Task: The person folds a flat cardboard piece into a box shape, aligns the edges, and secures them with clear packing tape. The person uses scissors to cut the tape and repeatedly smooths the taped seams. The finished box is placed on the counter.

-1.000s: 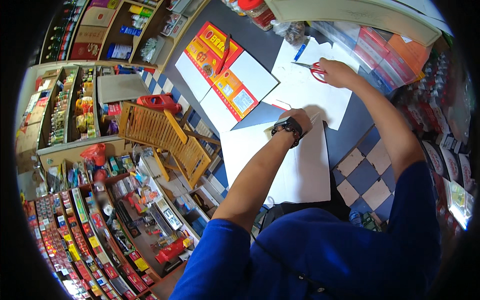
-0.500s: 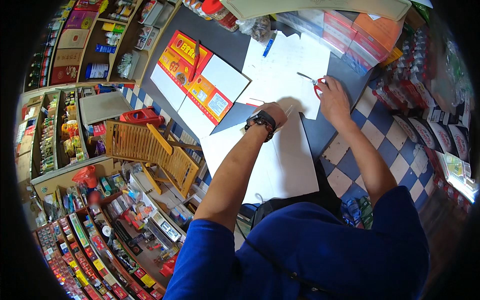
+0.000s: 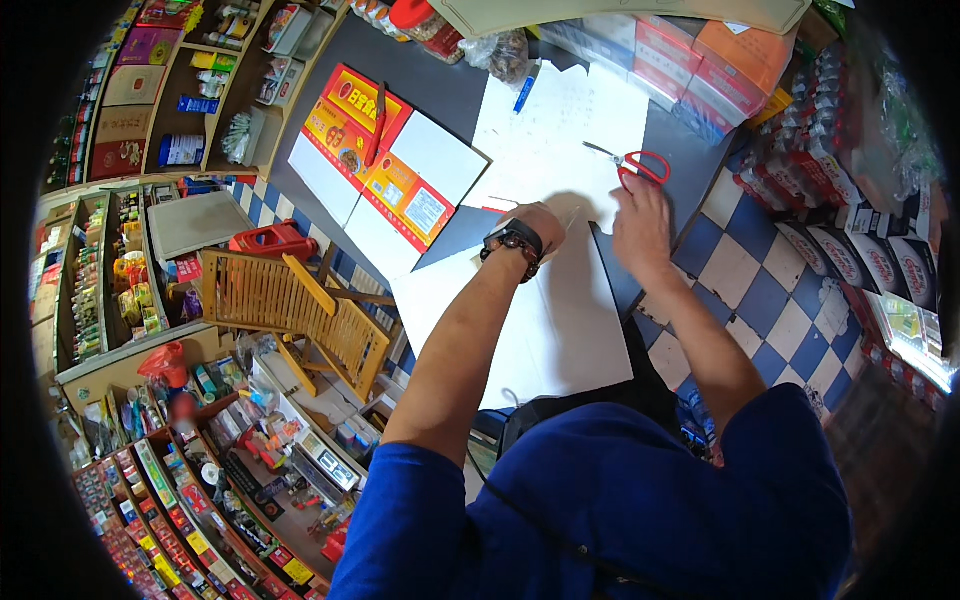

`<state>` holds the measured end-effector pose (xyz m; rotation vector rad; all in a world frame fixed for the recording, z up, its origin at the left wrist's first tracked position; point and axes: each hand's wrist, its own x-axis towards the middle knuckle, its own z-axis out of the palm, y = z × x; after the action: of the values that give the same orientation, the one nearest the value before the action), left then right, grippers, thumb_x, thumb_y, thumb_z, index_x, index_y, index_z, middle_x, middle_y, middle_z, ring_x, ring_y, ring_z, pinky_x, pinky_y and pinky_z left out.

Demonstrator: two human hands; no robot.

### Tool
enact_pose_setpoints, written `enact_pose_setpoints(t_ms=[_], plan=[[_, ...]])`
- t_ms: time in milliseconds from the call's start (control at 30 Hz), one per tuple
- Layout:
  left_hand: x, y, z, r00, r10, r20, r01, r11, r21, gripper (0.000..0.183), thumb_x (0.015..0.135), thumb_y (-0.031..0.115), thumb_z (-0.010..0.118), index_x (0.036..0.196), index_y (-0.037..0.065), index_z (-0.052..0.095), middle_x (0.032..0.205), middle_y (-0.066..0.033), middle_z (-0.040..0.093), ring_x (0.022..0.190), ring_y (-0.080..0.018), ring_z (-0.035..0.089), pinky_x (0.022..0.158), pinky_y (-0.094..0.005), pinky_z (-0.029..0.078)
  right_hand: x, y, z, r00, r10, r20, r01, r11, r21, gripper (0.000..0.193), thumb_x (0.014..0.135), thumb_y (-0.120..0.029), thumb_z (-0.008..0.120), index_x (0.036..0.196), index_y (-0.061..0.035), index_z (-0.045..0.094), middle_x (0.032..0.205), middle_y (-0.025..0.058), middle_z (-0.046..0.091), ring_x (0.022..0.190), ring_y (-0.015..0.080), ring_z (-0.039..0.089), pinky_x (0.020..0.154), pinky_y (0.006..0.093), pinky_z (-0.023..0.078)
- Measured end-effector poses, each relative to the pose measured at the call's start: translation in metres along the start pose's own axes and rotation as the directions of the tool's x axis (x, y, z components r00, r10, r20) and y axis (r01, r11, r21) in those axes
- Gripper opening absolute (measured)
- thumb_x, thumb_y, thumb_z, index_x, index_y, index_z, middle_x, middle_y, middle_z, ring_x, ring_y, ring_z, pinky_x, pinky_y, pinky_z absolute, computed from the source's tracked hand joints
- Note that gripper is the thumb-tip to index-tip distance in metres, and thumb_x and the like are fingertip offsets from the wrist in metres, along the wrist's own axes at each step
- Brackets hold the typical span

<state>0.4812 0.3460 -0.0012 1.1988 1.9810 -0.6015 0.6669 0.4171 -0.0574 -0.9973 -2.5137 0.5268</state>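
My left hand (image 3: 538,228), with a dark band and beads at its wrist, is closed over the upper edge of a large white board (image 3: 530,335). A thin, clear sliver sticks out by its fingers; what it is I cannot make out. A pair of scissors (image 3: 632,165) with red handles lies on a torn-edged white paper sheet (image 3: 560,120), blades pointing left. Just below the handles is my right hand (image 3: 642,232), fingers stretched out and holding nothing. To the left, a red and yellow printed carton piece (image 3: 340,125) lies flat with a red, knife-like tool (image 3: 377,125) across it.
A blue marker (image 3: 527,88) lies at the paper's far edge. Beyond it stand a bagged item (image 3: 508,58), a red-lidded jar (image 3: 425,25) and stacked boxes (image 3: 680,60). Wrapped bottles (image 3: 800,150) are at the right. A wooden folding chair (image 3: 295,310) stands left, near packed shelves.
My right hand has come off the scissors' handles and drawn back toward me, leaving the scissors on the paper. My left hand stays on the white board. The whole view has shifted slightly.
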Motion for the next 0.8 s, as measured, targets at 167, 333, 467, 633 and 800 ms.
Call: enact_pose_setpoints(t_ms=[167, 333, 467, 633, 800], plan=[[-0.004, -0.001, -0.006, 0.999, -0.014, 0.043, 0.021, 0.986, -0.166, 0.037, 0.099, 0.016, 0.042, 0.115, -0.006, 0.066, 0.095, -0.0184, 0.075, 0.073, -0.0255, 0.076, 0.070, -0.0374, 0.060, 0.041, 0.031, -0.009, 0.975, 0.064, 0.211, -0.030, 0.987, -0.161, 0.023, 0.088, -0.008, 0.060, 0.109, -0.0019, 0.068, 0.126, 0.0175, 0.056, 0.121, 0.0339, 0.053, 0.105, 0.0459, 0.043], [-0.012, -0.002, -0.018, 0.988, -0.058, 0.143, 0.097, 0.955, -0.280, 0.037, 0.101, 0.020, 0.041, 0.121, 0.002, 0.067, 0.096, -0.0162, 0.075, 0.067, -0.0220, 0.075, 0.062, -0.0354, 0.060, 0.054, 0.035, -0.013, 0.925, 0.099, 0.368, -0.015, 0.974, -0.225, 0.021, 0.094, -0.013, 0.062, 0.110, -0.0019, 0.068, 0.125, 0.0191, 0.055, 0.118, 0.0319, 0.056, 0.099, 0.0421, 0.051], [-0.015, 0.000, -0.021, 0.983, -0.108, 0.151, 0.153, 0.934, -0.324, 0.037, 0.102, 0.022, 0.040, 0.122, 0.005, 0.067, 0.098, -0.0150, 0.075, 0.068, -0.0202, 0.075, 0.062, -0.0338, 0.059, 0.053, 0.036, -0.015, 0.933, 0.121, 0.340, -0.056, 0.979, -0.194, 0.027, 0.091, -0.005, 0.062, 0.118, -0.0030, 0.062, 0.121, 0.0187, 0.057, 0.116, 0.0342, 0.057, 0.099, 0.0421, 0.051], [-0.016, 0.001, -0.020, 0.990, -0.087, 0.109, 0.117, 0.942, -0.314, 0.037, 0.102, 0.023, 0.041, 0.121, 0.003, 0.067, 0.096, -0.0149, 0.075, 0.067, -0.0207, 0.074, 0.061, -0.0351, 0.058, 0.045, 0.037, -0.019, 0.956, 0.162, 0.244, -0.133, 0.982, -0.131, 0.026, 0.089, -0.002, 0.061, 0.114, -0.0039, 0.061, 0.116, 0.0171, 0.060, 0.111, 0.0347, 0.059, 0.095, 0.0441, 0.051], [-0.013, 0.003, -0.019, 0.994, -0.055, 0.095, 0.078, 0.963, -0.258, 0.036, 0.099, 0.022, 0.044, 0.115, 0.000, 0.068, 0.088, -0.0155, 0.075, 0.066, -0.0214, 0.074, 0.061, -0.0353, 0.058, -0.002, -0.014, 0.000, 0.997, -0.043, 0.060, 0.032, 0.983, 0.180, 0.029, 0.088, -0.005, 0.059, 0.117, -0.0026, 0.058, 0.120, 0.0154, 0.058, 0.115, 0.0351, 0.056, 0.099, 0.0460, 0.045]])
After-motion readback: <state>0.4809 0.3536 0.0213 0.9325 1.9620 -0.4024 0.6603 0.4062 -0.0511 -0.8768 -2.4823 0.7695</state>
